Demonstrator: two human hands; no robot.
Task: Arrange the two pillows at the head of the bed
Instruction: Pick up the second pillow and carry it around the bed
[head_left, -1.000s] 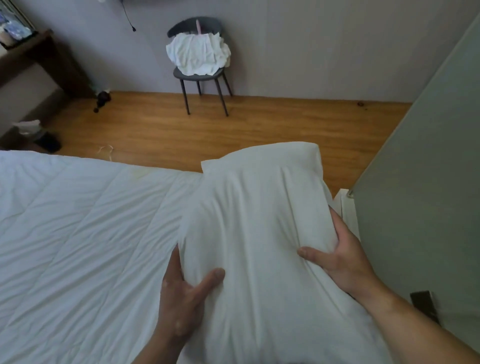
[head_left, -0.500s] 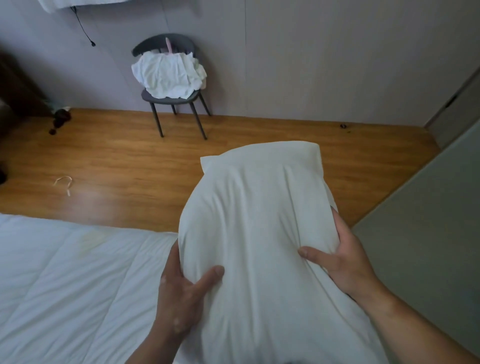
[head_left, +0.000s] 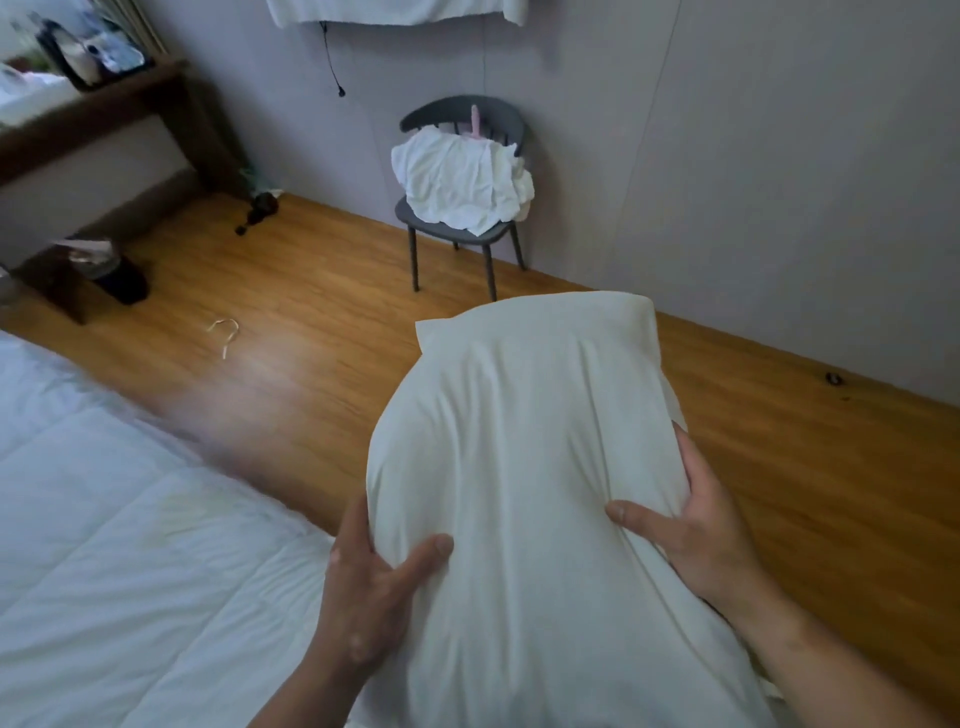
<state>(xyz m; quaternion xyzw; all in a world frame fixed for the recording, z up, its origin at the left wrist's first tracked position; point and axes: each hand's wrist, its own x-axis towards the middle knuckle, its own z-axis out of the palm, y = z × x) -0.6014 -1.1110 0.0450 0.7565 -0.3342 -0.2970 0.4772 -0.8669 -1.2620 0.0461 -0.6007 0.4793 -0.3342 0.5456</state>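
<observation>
Since a second ago, I've swung left; chair (head_left: 457, 228) at 12 o'clock. Left hand (head_left: 374, 582) and right hand (head_left: 696, 525) clench the pillow (head_left: 519, 467) over the bed (head_left: 130, 545).

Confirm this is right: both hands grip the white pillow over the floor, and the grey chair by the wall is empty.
Not quite: the chair is not empty. The head view shows a crumpled white cloth heaped on its seat. The rest holds: the left hand and right hand grip the white pillow over the floor, and the grey chair stands by the wall.
</observation>
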